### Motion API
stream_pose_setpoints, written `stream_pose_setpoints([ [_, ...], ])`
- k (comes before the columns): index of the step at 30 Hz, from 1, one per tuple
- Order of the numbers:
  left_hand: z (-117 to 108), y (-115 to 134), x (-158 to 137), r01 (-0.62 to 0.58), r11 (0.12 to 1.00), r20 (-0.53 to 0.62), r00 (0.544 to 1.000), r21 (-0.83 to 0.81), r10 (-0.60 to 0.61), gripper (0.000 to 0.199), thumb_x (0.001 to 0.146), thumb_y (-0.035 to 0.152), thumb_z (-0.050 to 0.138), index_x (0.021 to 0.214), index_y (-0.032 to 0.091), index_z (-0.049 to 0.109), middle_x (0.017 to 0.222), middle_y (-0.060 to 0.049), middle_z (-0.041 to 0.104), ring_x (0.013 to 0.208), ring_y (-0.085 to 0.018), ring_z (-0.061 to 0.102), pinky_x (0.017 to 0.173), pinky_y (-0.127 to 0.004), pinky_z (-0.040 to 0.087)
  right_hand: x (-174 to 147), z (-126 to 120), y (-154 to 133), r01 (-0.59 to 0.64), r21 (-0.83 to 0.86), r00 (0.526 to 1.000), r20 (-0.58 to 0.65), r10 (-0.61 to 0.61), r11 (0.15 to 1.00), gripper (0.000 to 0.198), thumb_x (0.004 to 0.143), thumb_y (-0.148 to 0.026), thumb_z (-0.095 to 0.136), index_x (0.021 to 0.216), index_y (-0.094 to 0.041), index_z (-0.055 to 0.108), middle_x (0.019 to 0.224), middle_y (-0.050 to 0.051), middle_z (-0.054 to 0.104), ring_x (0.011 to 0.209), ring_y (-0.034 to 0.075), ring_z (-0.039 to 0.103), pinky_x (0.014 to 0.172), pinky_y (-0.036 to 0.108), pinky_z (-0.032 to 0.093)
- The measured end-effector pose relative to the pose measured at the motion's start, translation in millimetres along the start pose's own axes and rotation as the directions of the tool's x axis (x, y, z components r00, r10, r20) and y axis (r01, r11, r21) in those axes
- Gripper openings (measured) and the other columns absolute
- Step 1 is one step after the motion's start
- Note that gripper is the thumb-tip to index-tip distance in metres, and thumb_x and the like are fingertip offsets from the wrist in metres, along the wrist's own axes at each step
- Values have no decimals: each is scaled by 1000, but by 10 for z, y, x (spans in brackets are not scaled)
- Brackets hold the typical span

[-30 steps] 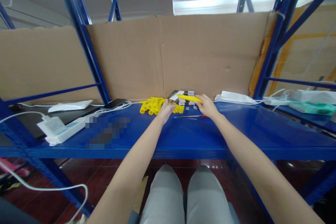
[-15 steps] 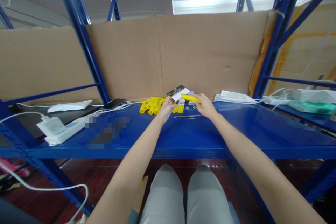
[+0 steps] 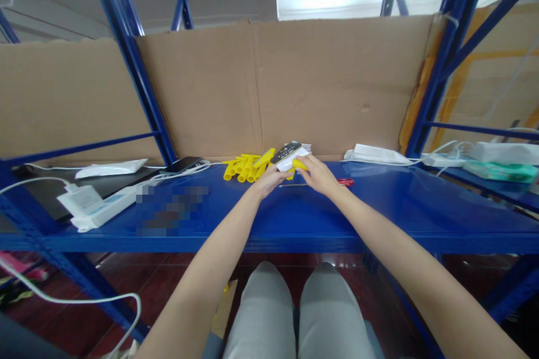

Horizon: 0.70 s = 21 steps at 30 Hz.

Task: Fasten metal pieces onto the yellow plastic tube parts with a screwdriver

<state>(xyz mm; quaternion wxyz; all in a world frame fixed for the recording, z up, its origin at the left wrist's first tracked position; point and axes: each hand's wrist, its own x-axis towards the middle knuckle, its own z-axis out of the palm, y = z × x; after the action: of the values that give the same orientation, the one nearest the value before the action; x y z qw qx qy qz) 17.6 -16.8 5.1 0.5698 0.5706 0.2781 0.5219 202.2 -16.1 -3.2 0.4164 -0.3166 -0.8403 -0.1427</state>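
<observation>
My left hand (image 3: 270, 180) is closed on a black-and-white printed card (image 3: 289, 155), tilted above the tabletop. Close by on the right, my right hand (image 3: 318, 175) grips a yellow tube (image 3: 300, 164); most of it is hidden by the fingers. The tube's visible end is against or just in front of the card; I cannot tell whether they touch. Left of my hands lies a pile of yellow tubes (image 3: 241, 168). A screwdriver with a red handle (image 3: 346, 182) lies partly behind my right hand. More cards (image 3: 307, 147) are stacked behind the held card.
A blue metal shelf (image 3: 295, 221) serves as the work surface, with a cardboard panel (image 3: 337, 78) along its back. On the left are a white power strip (image 3: 109, 210) with a charger and a phone (image 3: 184, 165). A white packet (image 3: 376, 155) and cables lie at the back right.
My right hand has moved left and slightly down with the yellow tube, close to my left hand. The card has dropped a little and shifted right. More of the screwdriver's red handle shows.
</observation>
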Motion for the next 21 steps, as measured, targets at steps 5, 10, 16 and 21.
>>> stream_pose_setpoints([
  [5, 4, -22, -32, 33, 981, 29, 999, 191, -39, 47, 58, 12, 78, 105, 17, 71, 100, -6, 73, 91, -18, 66, 79, -29, 50, -1, 18, -15, -60, -11, 998, -5, 60, 998, 41, 95, -36, 43, 131, -17, 51, 127, 18, 59, 115, 30, 59, 96, 48, 49],
  [10, 23, -35, -34, -51, 947, 20, 999, 317, 47, 56, 58, 13, 77, 113, 17, 68, 113, -7, 71, 108, -24, 62, 96, -38, 45, 1, 6, -44, -101, 10, 995, 25, 100, 995, 42, 94, -38, 43, 130, -16, 51, 128, 18, 59, 116, 30, 59, 97, 46, 48],
  [16, 6, -26, -21, -108, 909, -6, 993, 403, 120, 56, 57, 14, 77, 112, 16, 68, 120, -8, 69, 115, -27, 60, 103, -42, 41, 24, 60, 38, -316, 187, 944, -35, 328, 930, 53, 95, -44, 41, 140, -17, 41, 109, 14, 67, 93, 26, 66, 83, 42, 53],
  [21, -8, -47, -15, -116, 908, -1, 992, 403, 127, 51, 57, 13, 78, 107, 15, 69, 115, -8, 71, 111, -27, 62, 102, -42, 43, 45, 147, 202, -391, 392, 889, -72, 451, 833, 44, 92, -43, 46, 127, -17, 57, 102, 12, 66, 82, 21, 64, 73, 38, 55],
])
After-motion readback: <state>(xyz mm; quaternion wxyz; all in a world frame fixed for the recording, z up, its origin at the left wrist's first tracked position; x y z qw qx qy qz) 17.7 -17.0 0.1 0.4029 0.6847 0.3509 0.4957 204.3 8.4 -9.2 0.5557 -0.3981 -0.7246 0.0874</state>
